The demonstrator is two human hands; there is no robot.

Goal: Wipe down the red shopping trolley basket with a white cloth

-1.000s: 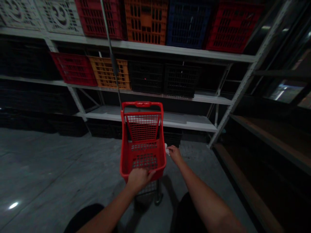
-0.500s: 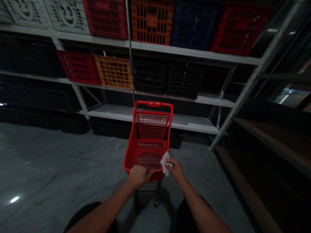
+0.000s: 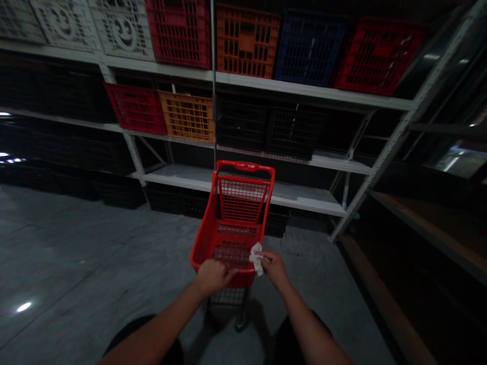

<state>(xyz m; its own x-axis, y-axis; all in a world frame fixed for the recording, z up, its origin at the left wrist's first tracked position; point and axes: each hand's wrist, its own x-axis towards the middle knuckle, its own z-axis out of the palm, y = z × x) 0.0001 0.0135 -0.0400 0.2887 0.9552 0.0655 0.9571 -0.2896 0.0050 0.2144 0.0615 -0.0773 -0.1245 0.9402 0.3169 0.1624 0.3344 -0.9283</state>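
A red plastic shopping cart (image 3: 203, 238) stands in front of me, its handle at the far end and its basket edge close to my hands. My left hand (image 3: 213, 276) is closed over the near rim of the basket. Pinched in the fingers of my right hand (image 3: 272, 266) is a crumpled white tissue (image 3: 256, 257), at the cart's near right corner. The tissue lies against or very close to the rim; exact contact cannot be made out. The basket's grid floor shows between the sides.
Behind the cart runs a metal shelf rack (image 3: 312, 203) with red, orange, blue, white and black crates, such as a yellow-orange crate (image 3: 188, 116). Wooden-edged shelving (image 3: 422, 228) borders the right side. Grey concrete floor (image 3: 76, 263) extends to the left.
The view has shifted slightly, so shelves and crates sit a little lower and further right. Both hands remain at the cart's near rim, the tissue still in my right hand.
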